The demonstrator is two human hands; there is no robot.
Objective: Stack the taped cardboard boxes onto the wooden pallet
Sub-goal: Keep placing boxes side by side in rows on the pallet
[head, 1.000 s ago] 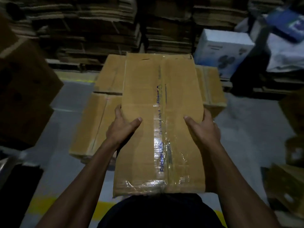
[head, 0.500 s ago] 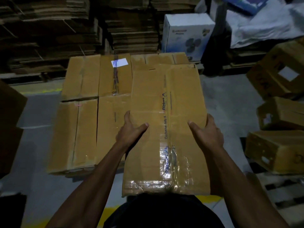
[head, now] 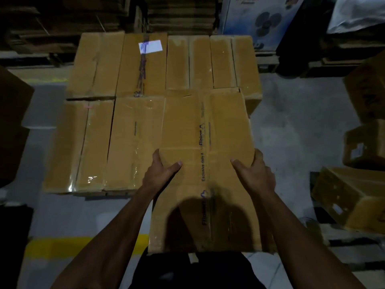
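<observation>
I hold a long taped cardboard box (head: 206,130) lengthwise in front of me. My left hand (head: 159,174) grips its left edge with the thumb on top. My right hand (head: 255,174) grips the right edge the same way. The box's far end hangs over the near right corner of a layer of several taped boxes (head: 133,134) laid side by side on the floor stack. One of them carries a white label (head: 150,46). The wooden pallet under that layer is hidden, apart from a dark strip at the front edge.
Loose cardboard boxes (head: 352,197) lie on the floor at the right. A white fan carton (head: 258,15) stands at the back right, before stacks of flat cardboard (head: 179,13). A dark box (head: 12,126) is at the left. A yellow floor line (head: 58,247) runs near my feet.
I have come closer to the stack while carrying the box. Its far end now reaches over the stack's near right corner. My grip has stayed the same.
</observation>
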